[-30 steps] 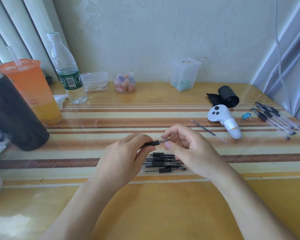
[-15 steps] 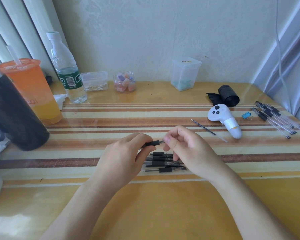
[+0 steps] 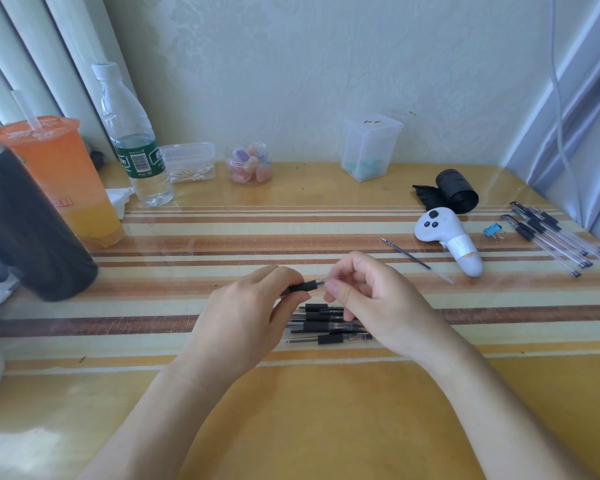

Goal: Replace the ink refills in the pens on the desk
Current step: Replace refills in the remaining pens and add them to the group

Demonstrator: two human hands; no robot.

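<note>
The striped worktop point(image 3: 326, 427) carries all items. The left hand point(image 3: 243, 320) grips the black barrel of a pen point(image 3: 303, 286) above its centre; the right hand point(image 3: 371, 296) pinches the pen's clear tip end. A pile of pens point(image 3: 329, 325) lies directly beneath both hands. A loose ink refill point(image 3: 409, 255) lies to the right, near a white controller point(image 3: 451, 239).

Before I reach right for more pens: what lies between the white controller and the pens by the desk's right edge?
In the head view, only a small blue binder clip lies between the white controller and those pens.
</note>
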